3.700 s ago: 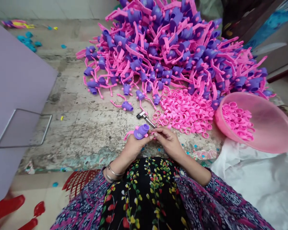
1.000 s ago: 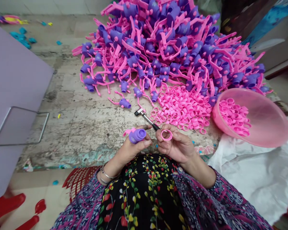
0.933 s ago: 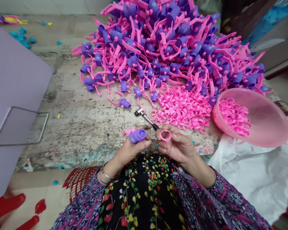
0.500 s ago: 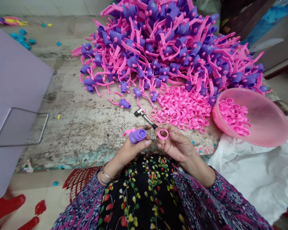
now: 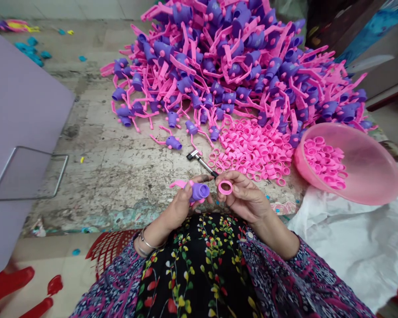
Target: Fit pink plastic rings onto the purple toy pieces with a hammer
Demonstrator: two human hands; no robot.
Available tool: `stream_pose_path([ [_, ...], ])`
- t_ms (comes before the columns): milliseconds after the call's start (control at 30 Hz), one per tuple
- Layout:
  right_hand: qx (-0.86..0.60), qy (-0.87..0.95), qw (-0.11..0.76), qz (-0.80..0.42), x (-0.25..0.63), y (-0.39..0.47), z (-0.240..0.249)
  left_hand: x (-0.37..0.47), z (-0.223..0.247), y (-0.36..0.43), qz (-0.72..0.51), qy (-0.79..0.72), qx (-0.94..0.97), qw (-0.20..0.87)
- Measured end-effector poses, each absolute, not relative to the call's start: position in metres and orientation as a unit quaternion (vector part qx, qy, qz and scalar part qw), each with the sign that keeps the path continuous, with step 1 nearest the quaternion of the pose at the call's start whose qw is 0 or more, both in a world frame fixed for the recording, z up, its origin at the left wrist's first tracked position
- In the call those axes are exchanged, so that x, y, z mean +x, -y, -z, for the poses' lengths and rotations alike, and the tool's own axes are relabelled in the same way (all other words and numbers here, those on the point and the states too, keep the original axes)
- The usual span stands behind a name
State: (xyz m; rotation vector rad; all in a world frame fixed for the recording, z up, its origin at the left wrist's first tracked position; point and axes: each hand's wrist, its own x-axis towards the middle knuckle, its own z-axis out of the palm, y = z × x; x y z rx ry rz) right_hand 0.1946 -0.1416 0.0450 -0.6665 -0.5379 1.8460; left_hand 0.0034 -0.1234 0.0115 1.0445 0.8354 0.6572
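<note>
Pile of purple-and-pink parts (image 5: 239,66) cut off at 12 o'clock edge. Small hammer (image 5: 199,160): handle end hidden behind right hand (image 5: 245,198).

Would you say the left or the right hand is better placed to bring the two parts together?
Probably the right hand: its fingers pinch the pink ring beside the open end of the purple piece, which the left hand grips.

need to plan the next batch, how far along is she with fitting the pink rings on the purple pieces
Done: cannot tell; no separate stack of ringed pieces shows. In hand: the left hand holds one purple piece, the right hand a pink ring beside its open end, not yet on. Left: a large pile of purple-and-pink pieces, loose rings on the floor, more in the pink basin.
</note>
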Motion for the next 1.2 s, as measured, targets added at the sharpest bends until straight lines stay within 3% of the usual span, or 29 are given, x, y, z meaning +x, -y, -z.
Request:
stream_pose_path([
  [667,-0.377,0.304,0.541,-0.687,0.192,0.143,-0.044,0.007,-0.025,0.125,-0.252,-0.387,0.461,0.758],
  [1200,-0.413,0.460,0.525,-0.585,0.200,0.140,-0.033,0.007,-0.033,0.121,-0.180,-0.462,0.528,0.689],
])
